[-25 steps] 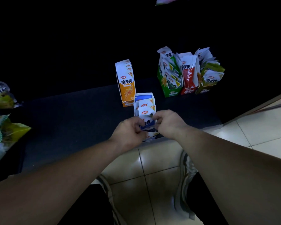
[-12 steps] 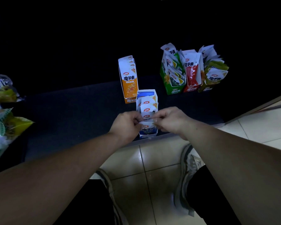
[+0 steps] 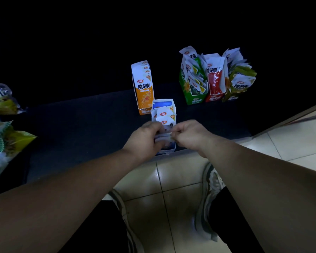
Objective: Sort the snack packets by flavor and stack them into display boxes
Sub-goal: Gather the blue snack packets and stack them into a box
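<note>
A blue and white display box [image 3: 163,105] stands at the front edge of the dark table, with several white snack packets [image 3: 166,115] upright in it. My left hand [image 3: 144,141] and my right hand [image 3: 189,136] meet over the box's near end, both pinching one white packet [image 3: 164,135] by its sides. Most of that packet is hidden by my fingers. Behind the blue box stands an orange display box [image 3: 143,88], full of packets.
At the back right stand a green box [image 3: 192,81], a red box [image 3: 215,79] and an olive box [image 3: 242,83], all stuffed with packets. Loose snack bags [image 3: 2,128] lie at the table's left end. Tiled floor and my shoes lie below.
The held packet has come up slightly over the box's near end, and both hands have closed in on it. The view has shifted a little.
</note>
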